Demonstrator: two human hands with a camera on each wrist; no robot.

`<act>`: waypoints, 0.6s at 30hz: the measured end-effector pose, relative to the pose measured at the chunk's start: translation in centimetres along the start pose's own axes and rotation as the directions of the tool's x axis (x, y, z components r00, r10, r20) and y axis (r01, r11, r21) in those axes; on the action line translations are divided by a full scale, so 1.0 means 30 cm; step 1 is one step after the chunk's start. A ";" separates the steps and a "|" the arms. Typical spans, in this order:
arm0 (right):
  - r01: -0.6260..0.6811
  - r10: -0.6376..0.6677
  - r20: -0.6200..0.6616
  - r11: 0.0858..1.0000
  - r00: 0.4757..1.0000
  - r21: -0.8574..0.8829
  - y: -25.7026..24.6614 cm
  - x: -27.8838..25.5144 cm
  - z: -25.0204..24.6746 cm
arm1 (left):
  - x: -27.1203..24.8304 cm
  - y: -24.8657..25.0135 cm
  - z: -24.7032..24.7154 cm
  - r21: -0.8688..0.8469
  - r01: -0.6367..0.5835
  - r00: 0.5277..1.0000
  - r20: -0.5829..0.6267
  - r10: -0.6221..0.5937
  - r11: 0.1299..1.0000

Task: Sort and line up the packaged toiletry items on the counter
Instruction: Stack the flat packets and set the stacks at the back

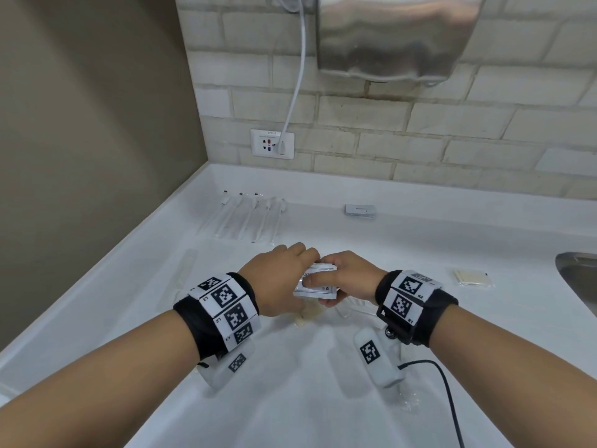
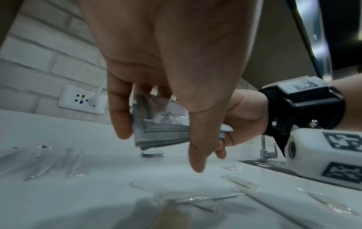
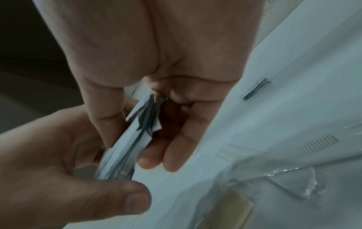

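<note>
Both hands meet above the middle of the white bench (image 1: 420, 227), sharing one stack of flat white sachets (image 1: 316, 283). The left hand (image 1: 277, 279) curls over the stack's left end, fingers wrapped on the far edge; in the left wrist view its fingers (image 2: 120, 117) point down beside the fanned grey edges of the sachets (image 2: 162, 133). The right hand (image 1: 350, 276) grips the right end, thumb pressed across the printed top face and fingers curled beneath; the right wrist view shows the sachets (image 3: 135, 139) pinched between thumb and fingers. The stack is lifted clear of the bench, between the two hands. Behind it, near the wall, lies a second small pile (image 1: 360, 210) of similar sachets, well apart. At far left, a row of clear-wrapped toothbrushes (image 1: 245, 219) lies side by side. A wrapped comb (image 1: 186, 268) lies left of the left hand. A cream packet (image 1: 472, 278) rests to the right, near the sink (image 1: 578, 279). More clear wrappers (image 2: 197, 199) lie scattered under the hands.
</note>
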State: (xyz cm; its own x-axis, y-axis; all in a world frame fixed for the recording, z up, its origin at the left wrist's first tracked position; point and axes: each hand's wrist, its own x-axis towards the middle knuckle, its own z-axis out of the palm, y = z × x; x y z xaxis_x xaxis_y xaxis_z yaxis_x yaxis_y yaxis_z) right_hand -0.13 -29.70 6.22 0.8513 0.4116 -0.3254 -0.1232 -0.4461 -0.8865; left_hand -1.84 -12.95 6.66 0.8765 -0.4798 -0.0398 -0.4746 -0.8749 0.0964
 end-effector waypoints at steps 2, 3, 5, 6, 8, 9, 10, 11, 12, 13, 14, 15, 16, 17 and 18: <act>0.011 -0.011 -0.022 1.000 1.000 0.001 -0.006 0.001 0.003 | 0.005 0.016 -0.001 0.047 0.013 0.999 -0.040 -0.012 0.999; 0.014 -0.014 -0.039 1.000 0.999 0.005 -0.007 0.003 0.003 | 0.009 0.022 -0.002 0.060 0.021 0.998 -0.057 -0.018 0.998; 0.018 -0.017 -0.074 1.000 0.997 0.012 -0.008 0.009 0.002 | 0.016 0.029 -0.003 0.077 0.029 0.997 -0.080 -0.023 0.997; 0.022 -0.021 -0.085 1.000 0.996 0.010 -0.008 0.011 0.003 | 0.019 0.030 -0.004 0.084 0.032 0.996 -0.087 -0.025 0.996; 0.032 -0.032 -0.109 0.999 0.994 -0.009 -0.011 0.013 0.006 | 0.023 0.031 -0.011 0.087 0.043 0.995 -0.095 -0.035 0.995; 0.033 -0.036 -0.122 0.999 0.992 -0.024 -0.013 0.011 0.006 | 0.024 0.032 -0.013 0.088 0.047 0.995 -0.096 -0.039 0.995; 0.030 -0.035 -0.138 0.999 0.990 -0.032 -0.013 0.011 0.006 | 0.026 0.034 -0.015 0.089 0.050 0.995 -0.095 -0.041 0.995; 0.028 -0.033 -0.154 0.999 0.988 -0.030 -0.014 0.010 0.007 | 0.028 0.034 -0.017 0.089 0.051 0.995 -0.093 -0.042 0.995; 0.028 -0.030 -0.163 0.999 0.986 -0.017 -0.015 0.010 0.006 | 0.031 0.034 -0.018 0.088 0.050 0.995 -0.091 -0.042 0.995; 0.031 -0.030 -0.170 0.999 0.985 0.007 -0.013 0.010 0.004 | 0.035 0.032 -0.020 0.089 0.052 0.995 -0.089 -0.044 0.995; 0.034 -0.028 -0.176 0.999 0.984 0.030 -0.011 0.012 0.001 | 0.041 0.031 -0.022 0.091 0.053 0.995 -0.091 -0.045 0.994; 0.041 -0.030 -0.184 0.997 0.983 0.058 -0.008 0.015 -0.002 | 0.048 0.029 -0.024 0.090 0.055 0.995 -0.090 -0.047 0.994; 0.046 -0.031 -0.187 0.996 0.982 0.078 -0.006 0.016 -0.005 | 0.055 0.027 -0.027 0.084 0.055 0.995 -0.089 -0.047 0.995; 0.049 -0.030 -0.186 0.994 0.982 0.100 -0.005 0.018 -0.009 | 0.062 0.025 -0.032 0.073 0.053 0.995 -0.083 -0.047 0.996; 0.040 -0.019 -0.187 0.993 0.982 0.108 -0.007 0.015 -0.016 | 0.069 0.021 -0.037 0.061 0.051 0.996 -0.078 -0.046 0.997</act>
State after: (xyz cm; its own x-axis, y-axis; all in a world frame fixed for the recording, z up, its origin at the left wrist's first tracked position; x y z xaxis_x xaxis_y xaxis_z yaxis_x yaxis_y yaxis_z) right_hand 0.53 -29.80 6.43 0.9339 0.2642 -0.2410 -0.1435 -0.3405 -0.9292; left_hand -0.22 -14.42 7.75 0.9009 -0.4327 0.0332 -0.4337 -0.9004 0.0335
